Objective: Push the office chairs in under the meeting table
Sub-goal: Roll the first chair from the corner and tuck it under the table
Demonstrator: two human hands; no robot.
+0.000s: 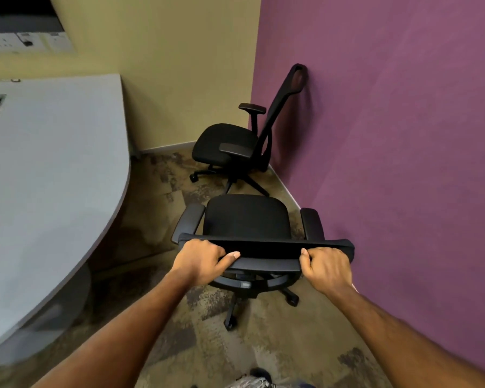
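Fingers (207, 245) of the left hand (200, 260) are curling over the top edge of the backrest (266, 245), with the thumb lying along its rear face. The right hand (326, 266) is gripping the same edge further right, fingers curled close together. The near chair (245, 218) is standing on the carpet (163, 180) between the meeting table (53, 169) and the purple wall (398, 135), apart from the table's curved edge. A second chair (226, 142) is sitting in the corner, its high back close against the purple wall.
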